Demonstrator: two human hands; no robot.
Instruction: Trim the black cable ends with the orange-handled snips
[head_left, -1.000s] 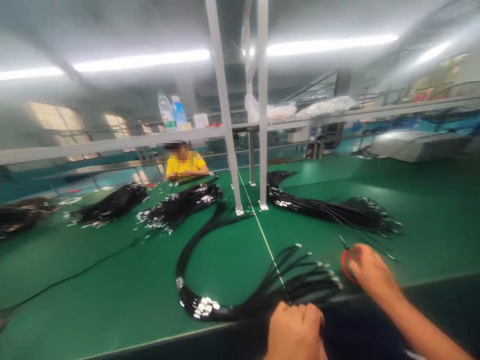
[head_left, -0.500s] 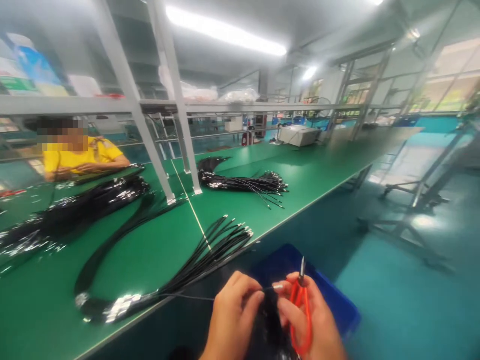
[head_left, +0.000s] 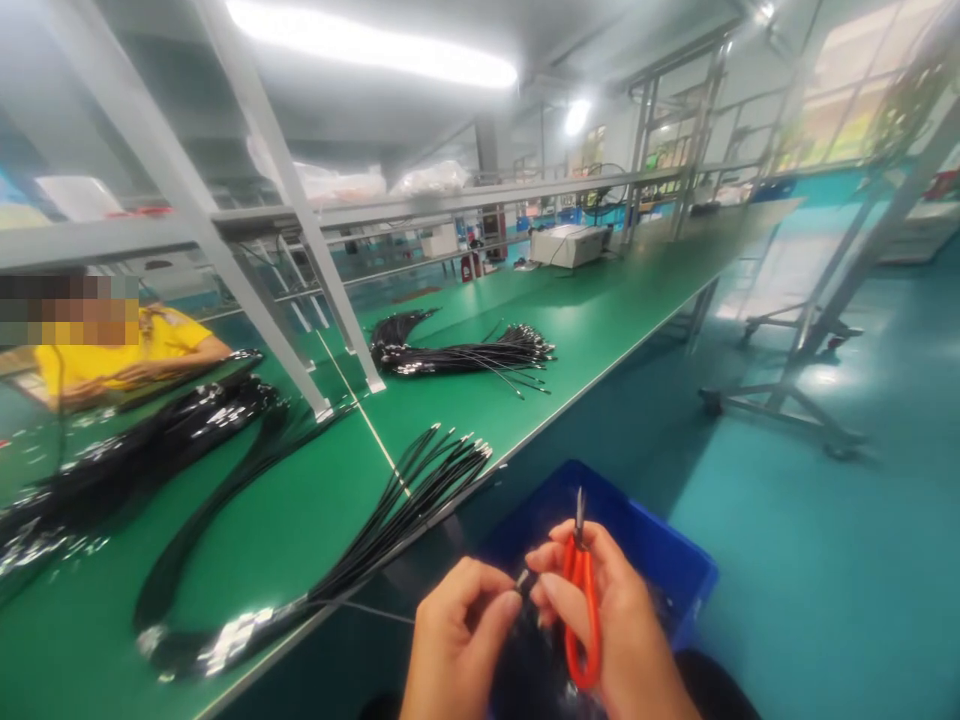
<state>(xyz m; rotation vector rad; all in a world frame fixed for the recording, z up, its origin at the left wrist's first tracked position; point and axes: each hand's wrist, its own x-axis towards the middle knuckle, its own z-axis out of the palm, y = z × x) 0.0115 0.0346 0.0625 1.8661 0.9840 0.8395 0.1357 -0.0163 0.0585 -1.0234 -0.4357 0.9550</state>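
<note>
My left hand (head_left: 457,625) is closed, thumb and forefinger pinching the end of a black cable (head_left: 523,582) with a small silvery tip. In my right hand (head_left: 622,620) is a pair of scissors with orange-red handles (head_left: 581,625), blades pointing up and together. The right fingertips are close to the cable end; whether they touch it I cannot tell. A thin black strand runs from behind my left hand toward a bundle of black cables (head_left: 405,500), whose metal-tipped ends lie at the green table's front edge (head_left: 442,525).
Below my hands is a blue bin (head_left: 675,560) with dark contents. Another cable bundle (head_left: 465,357) and a large black heap (head_left: 150,430) lie on the green table (head_left: 247,540). Metal posts (head_left: 330,260) carry a shelf. A person in yellow (head_left: 157,350) sits across; a wheeled stand (head_left: 787,410) is right.
The black clump hanging between my hands is no longer seen there. My right hand and the scissors have shifted slightly left and up. The camera view has turned right.
</note>
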